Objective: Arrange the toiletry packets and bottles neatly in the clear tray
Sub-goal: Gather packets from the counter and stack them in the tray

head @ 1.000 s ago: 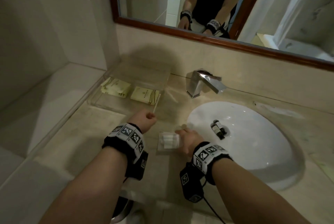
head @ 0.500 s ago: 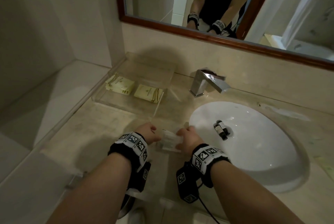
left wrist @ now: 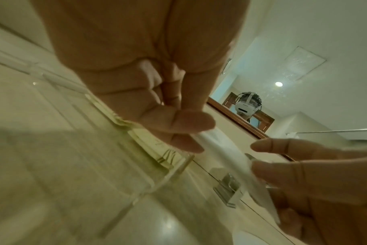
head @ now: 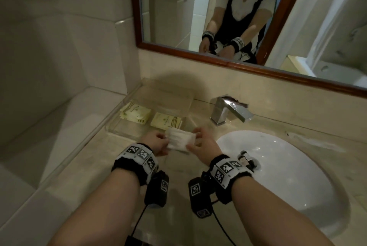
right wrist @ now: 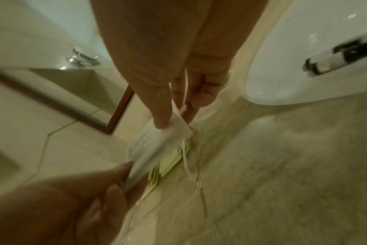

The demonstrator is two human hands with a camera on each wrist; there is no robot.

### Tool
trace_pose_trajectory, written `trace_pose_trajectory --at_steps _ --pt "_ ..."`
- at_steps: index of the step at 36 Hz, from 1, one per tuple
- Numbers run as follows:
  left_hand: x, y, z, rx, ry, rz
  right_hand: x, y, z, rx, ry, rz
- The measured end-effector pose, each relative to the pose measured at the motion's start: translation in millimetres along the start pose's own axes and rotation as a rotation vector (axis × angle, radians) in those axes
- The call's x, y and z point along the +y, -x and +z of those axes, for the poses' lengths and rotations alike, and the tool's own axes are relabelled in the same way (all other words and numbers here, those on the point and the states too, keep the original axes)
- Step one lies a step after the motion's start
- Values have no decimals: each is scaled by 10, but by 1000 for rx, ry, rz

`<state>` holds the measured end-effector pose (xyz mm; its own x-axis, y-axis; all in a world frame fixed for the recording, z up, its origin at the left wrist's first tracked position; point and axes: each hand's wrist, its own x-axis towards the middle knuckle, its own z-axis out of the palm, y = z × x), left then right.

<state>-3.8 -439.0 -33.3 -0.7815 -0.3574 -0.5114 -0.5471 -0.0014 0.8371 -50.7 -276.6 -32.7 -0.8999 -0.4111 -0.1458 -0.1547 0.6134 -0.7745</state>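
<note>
Hands hold the white packet (head: pixel 179 140) by its two ends, left hand (head: pixel 155 143) and right hand (head: pixel 204 143) pinching it just near the clear tray (head: pixel 127 133). It looks light, thin and maybe bendy, so edges are best.

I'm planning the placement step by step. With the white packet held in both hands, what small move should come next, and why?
Probably carry the white packet forward over the near wall of the clear tray and lower it beside the yellowish packets. Left hand and right hand pinch its ends just short of the tray, and the tray floor toward the mirror looks bare.
</note>
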Motion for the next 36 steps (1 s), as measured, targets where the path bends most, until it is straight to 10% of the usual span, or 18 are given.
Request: trace_pose_trajectory --at_steps 15,36 --pt "239 -754 -426 66 24 -31 -284 -647 543 -21 275 -111" --pt "224 -1159 -431 -50 -518 16 -203 -1146 765 60 317 -15"
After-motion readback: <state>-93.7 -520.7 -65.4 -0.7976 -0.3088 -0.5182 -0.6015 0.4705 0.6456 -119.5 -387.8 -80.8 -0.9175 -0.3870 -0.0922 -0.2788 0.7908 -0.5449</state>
